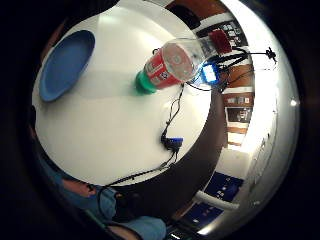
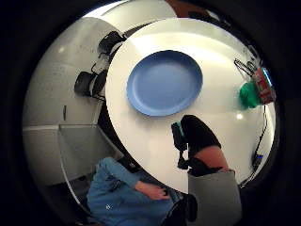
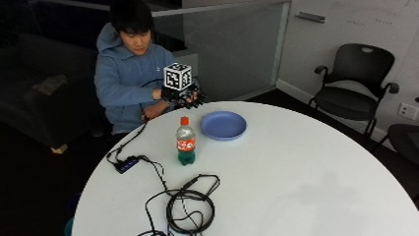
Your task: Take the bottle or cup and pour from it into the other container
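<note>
Bottle (image 3: 185, 141) stands upright beside the plate (image 3: 223, 125), capped, with little liquid, so probably light, smooth-walled and tippy; right hand (image 3: 185, 97) hovers unladen, fingers loosely curled; take the labelled mid-body.

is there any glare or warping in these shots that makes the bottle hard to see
Outside view: even light, bottle upright and plain on the table. Little finger side palm view: bottle looms bent, bright glare beyond the table edge. Thumb side palm view: bottle squeezed at the rim, blue plate central.
</note>
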Action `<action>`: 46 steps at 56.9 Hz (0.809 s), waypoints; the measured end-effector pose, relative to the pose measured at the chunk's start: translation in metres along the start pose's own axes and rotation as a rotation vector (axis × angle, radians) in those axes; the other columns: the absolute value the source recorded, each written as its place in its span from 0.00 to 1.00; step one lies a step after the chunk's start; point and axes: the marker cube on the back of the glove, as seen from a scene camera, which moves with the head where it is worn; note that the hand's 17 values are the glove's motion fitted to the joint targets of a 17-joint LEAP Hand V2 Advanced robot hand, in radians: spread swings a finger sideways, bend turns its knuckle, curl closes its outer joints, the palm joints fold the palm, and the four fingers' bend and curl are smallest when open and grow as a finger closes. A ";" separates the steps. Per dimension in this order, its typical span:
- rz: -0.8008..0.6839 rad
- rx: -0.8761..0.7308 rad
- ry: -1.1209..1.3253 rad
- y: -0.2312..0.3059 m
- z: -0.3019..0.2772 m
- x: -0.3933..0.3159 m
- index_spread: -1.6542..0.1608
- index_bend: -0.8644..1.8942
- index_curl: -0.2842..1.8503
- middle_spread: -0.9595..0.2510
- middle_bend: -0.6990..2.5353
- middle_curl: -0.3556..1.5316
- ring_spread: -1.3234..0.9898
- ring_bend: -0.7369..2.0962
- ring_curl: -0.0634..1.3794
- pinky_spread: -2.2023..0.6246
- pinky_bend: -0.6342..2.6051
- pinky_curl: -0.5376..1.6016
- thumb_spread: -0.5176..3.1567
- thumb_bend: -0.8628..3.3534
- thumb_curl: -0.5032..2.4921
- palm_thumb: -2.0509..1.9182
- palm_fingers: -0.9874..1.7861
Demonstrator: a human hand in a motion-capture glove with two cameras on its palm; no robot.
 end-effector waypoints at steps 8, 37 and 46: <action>0.001 0.012 -0.001 0.009 0.000 0.007 0.73 0.35 0.15 0.78 0.28 0.25 0.59 0.39 0.13 0.81 0.36 0.32 0.34 0.27 0.22 0.65 0.40; 0.130 0.153 -0.033 0.050 -0.022 0.127 0.69 0.37 0.21 0.78 0.30 0.33 0.59 0.41 0.19 0.82 0.37 0.35 0.39 0.21 0.27 0.68 0.39; 0.194 0.182 -0.121 0.061 -0.026 0.172 0.69 0.37 0.22 0.78 0.29 0.34 0.59 0.41 0.20 0.82 0.37 0.35 0.39 0.20 0.27 0.68 0.39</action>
